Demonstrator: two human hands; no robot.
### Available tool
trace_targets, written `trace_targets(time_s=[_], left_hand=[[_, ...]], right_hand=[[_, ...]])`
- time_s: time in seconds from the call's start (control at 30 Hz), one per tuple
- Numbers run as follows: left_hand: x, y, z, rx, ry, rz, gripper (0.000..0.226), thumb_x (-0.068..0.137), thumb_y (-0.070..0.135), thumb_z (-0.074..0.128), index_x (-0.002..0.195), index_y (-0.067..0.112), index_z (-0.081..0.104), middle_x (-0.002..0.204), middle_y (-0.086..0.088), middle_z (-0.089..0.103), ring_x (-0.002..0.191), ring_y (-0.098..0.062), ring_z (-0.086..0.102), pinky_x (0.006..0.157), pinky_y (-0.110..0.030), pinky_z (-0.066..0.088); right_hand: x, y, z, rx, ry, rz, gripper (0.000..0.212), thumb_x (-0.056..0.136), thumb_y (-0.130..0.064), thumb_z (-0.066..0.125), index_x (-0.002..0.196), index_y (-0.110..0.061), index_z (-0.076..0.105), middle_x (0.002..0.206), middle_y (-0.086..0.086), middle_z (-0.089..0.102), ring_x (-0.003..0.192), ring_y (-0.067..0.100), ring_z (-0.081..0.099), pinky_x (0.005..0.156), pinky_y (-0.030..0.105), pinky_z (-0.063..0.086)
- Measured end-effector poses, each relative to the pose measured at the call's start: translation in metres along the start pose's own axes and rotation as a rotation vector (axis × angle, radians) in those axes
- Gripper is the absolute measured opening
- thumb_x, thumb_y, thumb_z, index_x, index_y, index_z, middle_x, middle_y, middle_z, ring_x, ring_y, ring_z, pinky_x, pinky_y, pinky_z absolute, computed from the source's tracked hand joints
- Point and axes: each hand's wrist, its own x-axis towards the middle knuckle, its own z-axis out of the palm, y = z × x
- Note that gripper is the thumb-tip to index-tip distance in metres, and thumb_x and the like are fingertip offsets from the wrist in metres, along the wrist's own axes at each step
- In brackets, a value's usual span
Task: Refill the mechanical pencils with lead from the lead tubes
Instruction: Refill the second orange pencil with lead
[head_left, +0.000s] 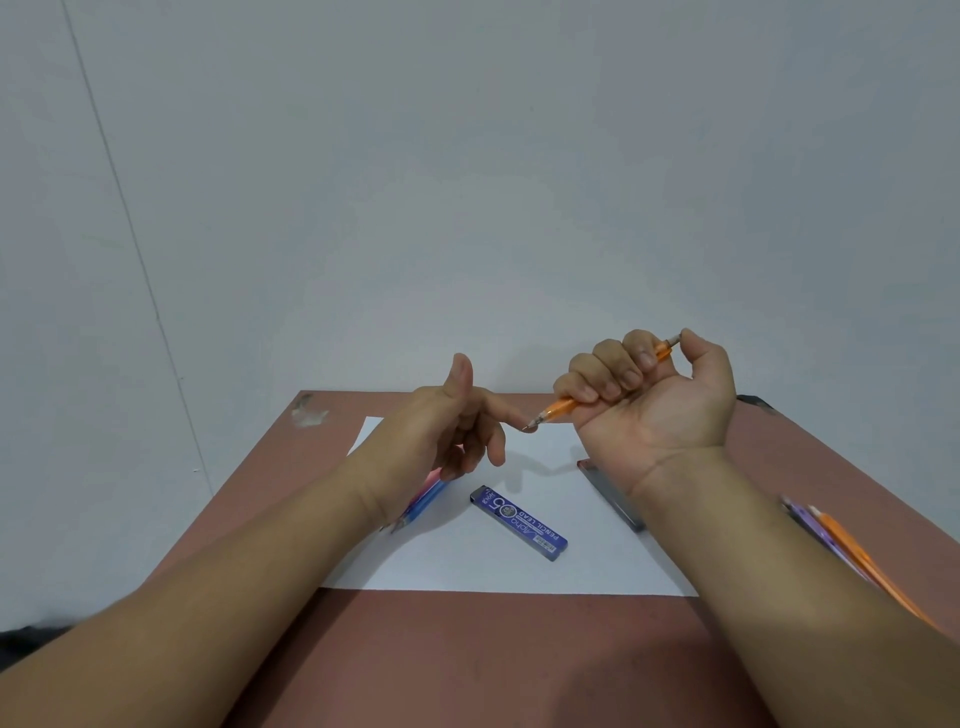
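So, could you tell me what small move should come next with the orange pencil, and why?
Probably click the cap: the right hand grips the orange pencil with its thumb on the top end, and the left hand's index fingertip touches the tip, seemingly to check that lead feeds.

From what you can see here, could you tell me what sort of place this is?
Probably a plain desk set against a bare wall: a reddish-brown table, a white paper sheet, and a blue pencil lead tube lying on it suggest a simple writing station.
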Motion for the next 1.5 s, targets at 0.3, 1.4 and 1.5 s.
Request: trace_targets(time_s=[0.3,1.4,1.5], left_hand=[[0.0,0.0,0.001,-0.015,-0.002,-0.005,0.081,0.092,0.068,0.017,0.1,0.017,0.079,0.078,-0.011,0.063,0.068,-0.027,0.04,0.056,-0.032,0.032],[0.002,-0.008,-0.011,-0.025,0.154,0.067,0.041,0.092,0.042,0.051,0.094,0.009,0.076,0.067,-0.013,0.06,0.053,-0.017,0.04,0.048,-0.025,0.03],[0.002,-0.009,-0.011,-0.016,0.148,0.06,0.041,0.092,0.042,0.052,0.094,0.009,0.076,0.065,-0.013,0.059,0.053,-0.018,0.039,0.049,-0.025,0.03]], right_hand=[[0.0,-0.001,0.0,0.01,0.012,-0.008,0.034,0.09,-0.038,0.035,0.063,-0.017,0.03,0.063,-0.001,0.02,0.054,0.019,0.02,0.055,0.028,0.025],[0.001,-0.002,-0.001,0.009,0.014,-0.013,0.036,0.09,-0.039,0.034,0.062,-0.017,0.031,0.062,-0.001,0.02,0.053,0.019,0.02,0.055,0.028,0.025],[0.001,-0.002,-0.002,0.005,0.024,-0.018,0.036,0.09,-0.04,0.035,0.062,-0.017,0.031,0.063,-0.001,0.02,0.054,0.019,0.02,0.055,0.028,0.024]])
